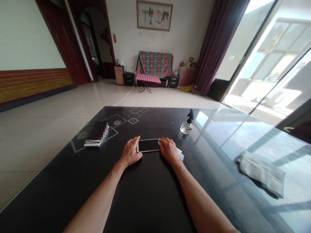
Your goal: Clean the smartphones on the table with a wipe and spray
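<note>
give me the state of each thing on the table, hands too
Phone, screen up, dark
Left hand, around the phone's left end
Right hand, at the phone's right end, holding white wipe
White wipe, bunched, partly hidden
Spray bottle, upright
Grey cloth, folded
Stack at left, top blurred

Pale tiled floor (80, 103), framed picture (155, 15) on white wall (189, 35), purple curtain (220, 42) — bright daylight through glass doors (269, 61)

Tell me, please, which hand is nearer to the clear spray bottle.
Right. The right hand is at the smartphone's right end, left of the spray bottle and closer to the camera; the left hand, at the smartphone's other end, is farther left.
</note>
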Tool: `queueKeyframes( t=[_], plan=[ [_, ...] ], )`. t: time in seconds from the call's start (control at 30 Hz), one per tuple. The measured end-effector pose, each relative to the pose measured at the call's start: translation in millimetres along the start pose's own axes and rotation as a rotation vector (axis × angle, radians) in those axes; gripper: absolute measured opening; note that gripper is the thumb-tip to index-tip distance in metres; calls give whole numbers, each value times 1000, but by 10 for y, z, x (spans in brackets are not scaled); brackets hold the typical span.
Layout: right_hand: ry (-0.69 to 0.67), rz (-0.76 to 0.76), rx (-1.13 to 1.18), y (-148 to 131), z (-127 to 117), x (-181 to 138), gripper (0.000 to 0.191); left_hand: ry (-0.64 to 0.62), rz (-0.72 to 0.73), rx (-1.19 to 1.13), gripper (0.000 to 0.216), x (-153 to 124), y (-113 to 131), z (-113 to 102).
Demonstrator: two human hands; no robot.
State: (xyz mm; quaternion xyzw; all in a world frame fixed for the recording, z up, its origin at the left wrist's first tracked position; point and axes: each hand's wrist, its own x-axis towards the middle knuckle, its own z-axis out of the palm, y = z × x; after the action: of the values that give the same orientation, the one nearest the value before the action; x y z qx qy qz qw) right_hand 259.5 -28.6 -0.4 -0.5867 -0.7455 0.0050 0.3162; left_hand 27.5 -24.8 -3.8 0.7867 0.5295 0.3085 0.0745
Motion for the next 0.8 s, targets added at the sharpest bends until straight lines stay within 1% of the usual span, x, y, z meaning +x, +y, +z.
queueKeyframes(
  t=[0.07, 0.3, 0.43, 0.6, 0.7, 0.8],
  plan=[
    [-2, 5, -4, 2, -7, 0, 26, -18, 17, 5, 78, -4, -9, 5],
    [18, 36, 16, -41, -58, -34, 25, -93, -25, 5, 72, 8, -59, 2],
    [24, 53, 12, -87, -98, -139, 25, -75, -23, 6, 72, 11, -61, 10],
    [-6, 25, 4, -90, -152, -242, 24, -74, -37, -4, 72, 11, -58, 21],
    [-15, 24, 1, -68, -158, -185, 25, -79, -46, -7, 71, 10, -64, 25],
    [-26, 33, -25, -52, -138, -39, 24, -76, -45, -16, 70, 5, -68, 28]
  ],
)
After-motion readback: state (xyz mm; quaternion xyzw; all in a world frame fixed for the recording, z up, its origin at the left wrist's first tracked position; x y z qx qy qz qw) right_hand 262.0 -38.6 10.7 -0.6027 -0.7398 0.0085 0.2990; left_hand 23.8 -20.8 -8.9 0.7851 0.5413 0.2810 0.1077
